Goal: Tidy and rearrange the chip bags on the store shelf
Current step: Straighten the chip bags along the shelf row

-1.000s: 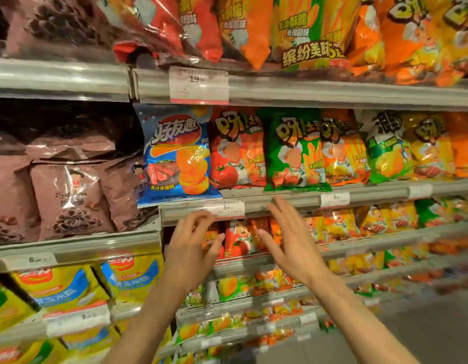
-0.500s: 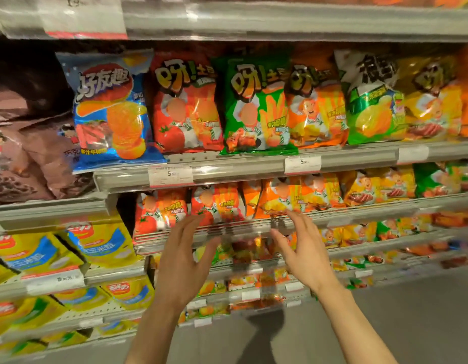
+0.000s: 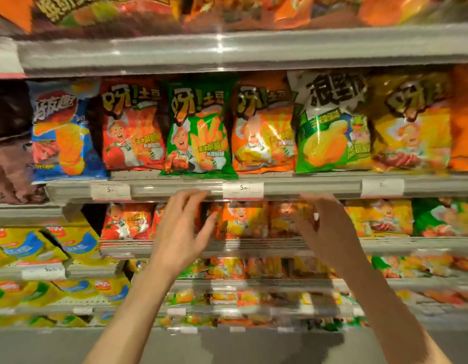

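Nearest, left hand (image 3: 179, 233) and right hand (image 3: 328, 233) raised with fingers spread, holding nothing, before small orange crinkled chip bags (image 3: 242, 219). Beyond, glossy green foil chip bag (image 3: 198, 127) upright, overhanging grey metal shelf edge (image 3: 175, 189), packed between red and orange neighbours.

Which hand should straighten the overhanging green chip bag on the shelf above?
Left, probably. The left hand, open, sits just beneath the green chip bag; the right hand is further along, under other bags.
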`<act>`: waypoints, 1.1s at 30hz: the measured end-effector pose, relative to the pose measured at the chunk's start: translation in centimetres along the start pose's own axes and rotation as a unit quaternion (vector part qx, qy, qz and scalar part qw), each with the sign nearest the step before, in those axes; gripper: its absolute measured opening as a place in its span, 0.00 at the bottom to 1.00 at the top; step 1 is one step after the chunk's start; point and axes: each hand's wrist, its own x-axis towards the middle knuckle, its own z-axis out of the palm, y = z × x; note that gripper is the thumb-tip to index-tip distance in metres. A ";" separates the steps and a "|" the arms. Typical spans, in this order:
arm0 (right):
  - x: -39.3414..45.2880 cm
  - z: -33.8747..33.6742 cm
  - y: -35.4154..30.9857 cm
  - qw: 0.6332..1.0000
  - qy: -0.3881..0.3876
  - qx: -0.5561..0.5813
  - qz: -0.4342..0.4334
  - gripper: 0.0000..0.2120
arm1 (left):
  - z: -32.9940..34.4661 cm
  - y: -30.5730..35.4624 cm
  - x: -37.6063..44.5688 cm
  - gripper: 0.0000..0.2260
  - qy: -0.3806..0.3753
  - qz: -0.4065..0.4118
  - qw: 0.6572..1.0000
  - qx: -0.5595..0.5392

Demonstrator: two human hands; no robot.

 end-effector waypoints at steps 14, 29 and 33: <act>5.5 2.2 -4.3 0.994 0.017 -0.011 -0.104 0.12 | 2.6 -1.5 5.3 0.16 0.007 0.147 0.987 0.062; 8.7 -1.6 -6.3 0.984 0.138 0.061 -0.097 0.18 | 3.0 -2.4 5.9 0.16 -0.008 0.128 0.991 -0.041; 12.4 -2.7 -10.1 0.987 0.070 0.123 -0.082 0.22 | 2.8 -2.2 6.0 0.15 -0.012 0.121 0.992 -0.042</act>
